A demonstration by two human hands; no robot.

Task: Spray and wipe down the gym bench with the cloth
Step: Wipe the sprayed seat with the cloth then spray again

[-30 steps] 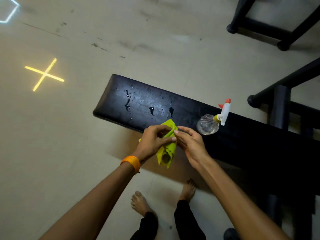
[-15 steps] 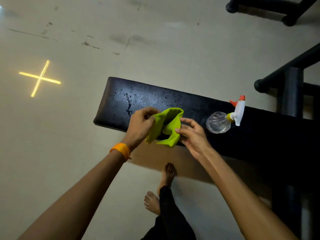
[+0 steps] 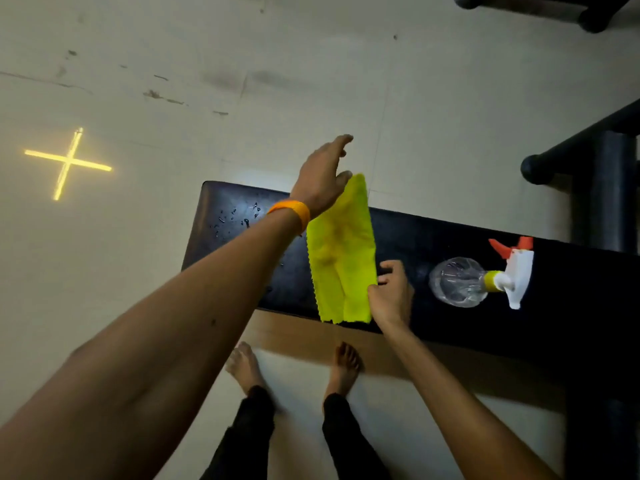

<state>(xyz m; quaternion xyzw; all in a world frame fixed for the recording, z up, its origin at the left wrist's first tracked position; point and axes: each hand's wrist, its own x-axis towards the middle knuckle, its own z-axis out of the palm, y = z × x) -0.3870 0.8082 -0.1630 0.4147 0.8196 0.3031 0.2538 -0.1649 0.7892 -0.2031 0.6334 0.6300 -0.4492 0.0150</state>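
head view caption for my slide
Left hand and right hand hold a yellow cloth stretched above the wet gym bench, spray bottle on it.

A pale floor (image 3: 450, 98) with dark scuff marks (image 3: 162, 97) shows a glowing yellow cross (image 3: 68, 163) at left, black metal frames (image 3: 588, 147) at right.

A single wide-angle camera on the person's head looks steeply down, close along both forearms (image 3: 173, 323). The bench (image 3: 433, 237) crosses the frame just under the fingers (image 3: 341, 143). The floor (image 3: 138, 254) spreads beyond them, and bare feet (image 3: 242, 365) show below, nearer the camera.
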